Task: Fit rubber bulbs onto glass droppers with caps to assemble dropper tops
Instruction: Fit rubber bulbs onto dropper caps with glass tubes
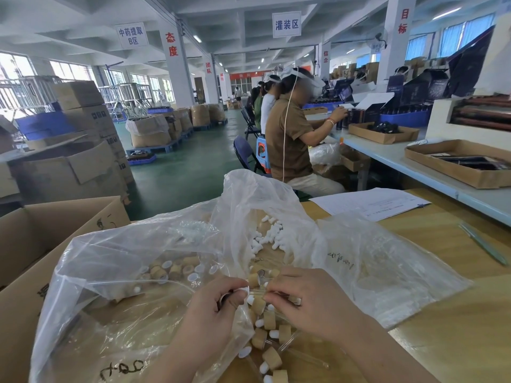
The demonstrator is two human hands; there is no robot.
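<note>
My left hand (pixel 218 305) and my right hand (pixel 301 299) meet low in the middle of the view, over the wooden table (pixel 442 327). Between their fingertips lies a thin glass dropper (pixel 255 293); the left fingers curl round a dark cap with a white bulb, the right fingers pinch the glass tube. Below the hands lies a heap of assembled tops (pixel 269 335), tan caps with white bulbs. Loose white rubber bulbs (pixel 269 236) lie inside a clear plastic bag (pixel 265 205). Loose tan caps (pixel 177 268) sit in another clear bag (pixel 110 272) to the left.
An open cardboard box (pixel 36 244) stands at the left edge. A sheet of paper (pixel 370 203) and a green pen (pixel 482 246) lie on the table's far right. Seated workers (pixel 293 139) fill the bench ahead, with cardboard trays (pixel 459 164) alongside.
</note>
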